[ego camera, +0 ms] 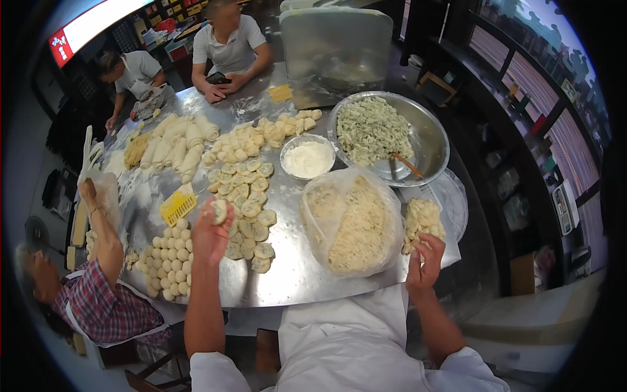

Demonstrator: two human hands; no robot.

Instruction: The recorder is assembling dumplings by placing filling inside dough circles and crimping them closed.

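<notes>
My left hand [210, 242] holds a round piece of dough with green filling [219, 211] in its fingertips, raised over the metal table [286, 240]. Beneath and beside it lies a cluster of flattened dough pieces with green flecks [250, 208]. My right hand [427, 267] is at the table's right edge, fingers loosely curled and apart, with nothing visible in them. Its fingertips are at the near side of a pile of small pale pieces [423, 218]; whether they touch it I cannot tell. Between my hands rests a clear plastic bag of crumbly yellowish mix [360, 230].
A large metal bowl [436, 147] holds green filling [372, 130] and a wooden handle [407, 165]. Beside it is a bowl of white flour [307, 158]. Dough balls [169, 259], a yellow scraper [178, 203] and dough rolls [176, 142] lie leftward. Several people surround the table.
</notes>
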